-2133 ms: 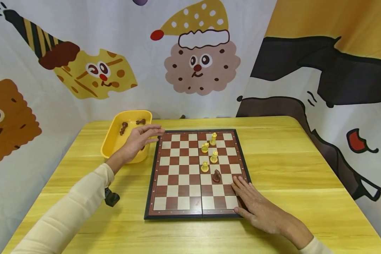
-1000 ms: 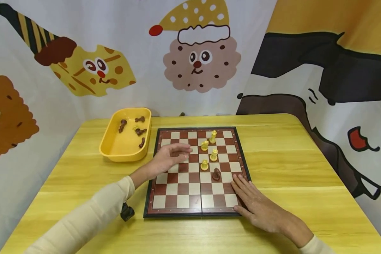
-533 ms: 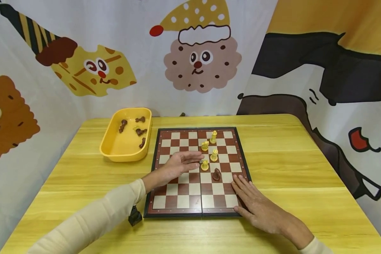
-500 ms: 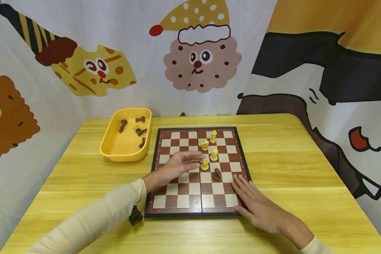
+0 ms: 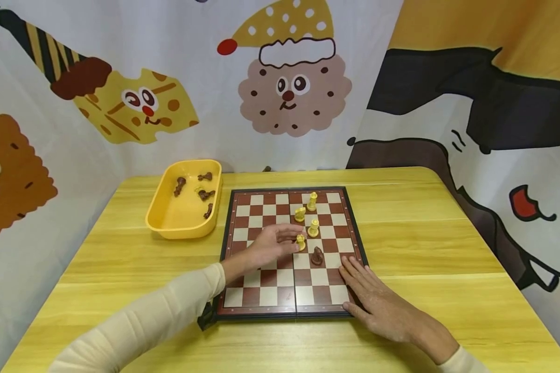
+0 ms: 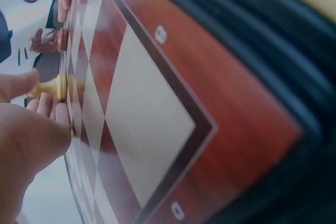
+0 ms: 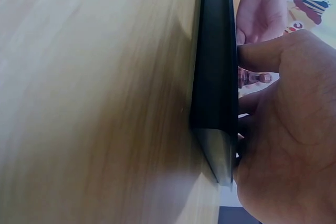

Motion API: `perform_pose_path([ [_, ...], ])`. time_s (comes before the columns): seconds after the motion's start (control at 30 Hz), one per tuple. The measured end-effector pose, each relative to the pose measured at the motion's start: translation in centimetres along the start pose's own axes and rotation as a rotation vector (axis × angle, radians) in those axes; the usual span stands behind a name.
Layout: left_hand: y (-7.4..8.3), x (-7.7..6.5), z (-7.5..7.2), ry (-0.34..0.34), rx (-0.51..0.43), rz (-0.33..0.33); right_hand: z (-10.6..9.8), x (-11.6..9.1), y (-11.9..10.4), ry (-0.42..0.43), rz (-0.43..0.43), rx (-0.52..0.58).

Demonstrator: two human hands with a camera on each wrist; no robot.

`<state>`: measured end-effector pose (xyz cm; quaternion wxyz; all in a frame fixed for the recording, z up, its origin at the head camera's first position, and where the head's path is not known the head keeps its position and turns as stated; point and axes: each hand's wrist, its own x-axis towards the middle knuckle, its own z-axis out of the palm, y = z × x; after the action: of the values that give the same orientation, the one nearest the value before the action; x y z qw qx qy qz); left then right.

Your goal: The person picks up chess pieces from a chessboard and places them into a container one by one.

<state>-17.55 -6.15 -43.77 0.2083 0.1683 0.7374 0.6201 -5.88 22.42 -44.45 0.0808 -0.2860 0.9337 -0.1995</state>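
Observation:
The left hand [image 5: 273, 244] reaches over the middle of the chessboard [image 5: 261, 309]. Its thumb and fingertips pinch an upright pale yellow chess piece [image 5: 301, 242], which the left wrist view shows between them, its base at the board. Just beyond stand more yellow pieces: a rook-like one [image 5: 313, 228], a knight-like one [image 5: 299, 214] and a taller one [image 5: 312, 201]. A dark brown knight [image 5: 317, 256] stands nearer the right hand [image 5: 378, 303]. That hand lies with straight fingers across the board's right edge, steadily resting there.
At the back left is a yellow tray [image 5: 155, 220] holding several brown chess pieces lying on their sides, including one [image 5: 180, 186] at its left. The wooden table [image 5: 429, 233] extends around the board. A printed curtain [image 5: 205, 31] hangs behind it.
From beside the tray, the left hand has moved right and nearer, over the board to the yellow chess piece, its fingers now around it. The right hand has stayed in place.

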Motion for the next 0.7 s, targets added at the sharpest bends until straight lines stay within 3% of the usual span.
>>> perform_pose_path([
  [0.23,0.17,0.17,0.54,0.049,0.123,-0.037,0.17,0.09,-0.06,0.007,-0.004,-0.010],
  [0.7,0.00,0.05,-0.06,0.037,0.057,-0.053,-0.03,0.11,-0.69,0.002,-0.014,-0.053],
])
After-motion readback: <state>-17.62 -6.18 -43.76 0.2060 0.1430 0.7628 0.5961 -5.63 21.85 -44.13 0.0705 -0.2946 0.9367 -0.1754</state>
